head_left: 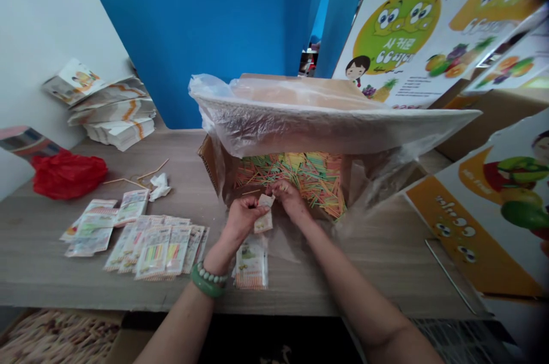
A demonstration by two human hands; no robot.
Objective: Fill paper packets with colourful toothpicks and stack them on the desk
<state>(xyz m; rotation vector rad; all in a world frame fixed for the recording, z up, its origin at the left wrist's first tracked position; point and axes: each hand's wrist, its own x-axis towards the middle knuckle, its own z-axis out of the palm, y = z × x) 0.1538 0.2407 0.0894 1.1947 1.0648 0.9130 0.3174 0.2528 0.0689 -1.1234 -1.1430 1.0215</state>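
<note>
Head view. Writing: upright carton [388, 38] lettered "CC stick" below Korean characters, with cartoon eyes and fruit; at right, tilted carton [484, 210], "Mix Fruit" legible, other lettering inverted. Held item: one small pale packet [263, 215], print too small to read, above the bench [377, 272], before the open box [208, 172]. Left hand [246, 215]: thumb and fingers pinching the packet's left edge. Right hand [287, 195]: fingertips drawn together at its top corner; whether they grip, cannot tell. Contents of box: thin multicoloured sticks [309, 178], clear plastic liner [300, 124] draped over the rim. Left side: printed packets [158, 247], crumpled tissue [160, 187], red plastic bag [71, 175].
</note>
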